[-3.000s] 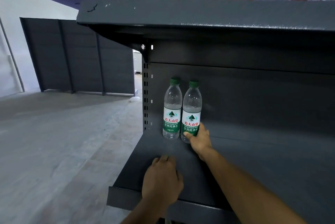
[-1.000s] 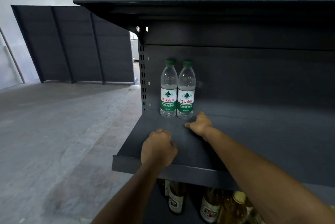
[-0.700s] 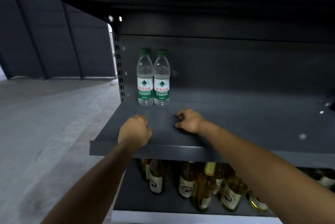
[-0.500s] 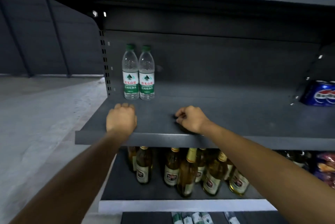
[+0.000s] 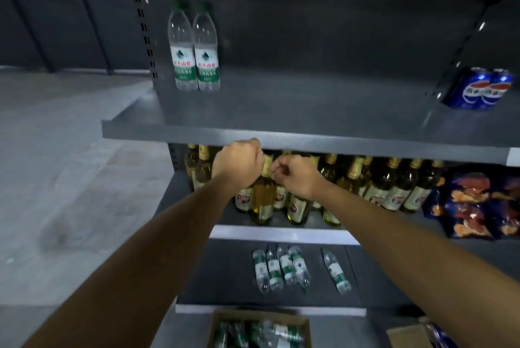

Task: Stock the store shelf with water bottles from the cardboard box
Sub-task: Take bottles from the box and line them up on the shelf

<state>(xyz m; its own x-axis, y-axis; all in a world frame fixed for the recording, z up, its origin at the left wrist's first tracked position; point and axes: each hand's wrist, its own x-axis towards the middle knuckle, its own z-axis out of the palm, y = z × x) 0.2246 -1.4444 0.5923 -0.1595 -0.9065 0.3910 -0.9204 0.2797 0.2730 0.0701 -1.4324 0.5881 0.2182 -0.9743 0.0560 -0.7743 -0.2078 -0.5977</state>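
Two water bottles (image 5: 194,48) upright and touching at the back left of the dark grey shelf (image 5: 281,111), green caps on, labels facing out. Two blue cola cans (image 5: 475,88) at the far right of the same level. Both hands in front of the shelf's front edge, close together and empty: left hand (image 5: 237,163) curled into a fist, knuckles just below the edge; right hand (image 5: 295,176) beside it, fingers bent inward, thumb tip against the forefinger, nothing in either. One level down, a row of amber glass bottles (image 5: 374,181) with gold-foil necks, and bags of snacks (image 5: 478,204) to their right. Lower again, five more water bottles lying flat on a dark shelf: four in a tight cluster (image 5: 281,267), one (image 5: 336,271) apart to the right. Cardboard box (image 5: 261,328) open on the floor at the bottom of the view, green-labelled water bottles lying inside, blurred. Grey concrete floor (image 5: 70,178) to the left.
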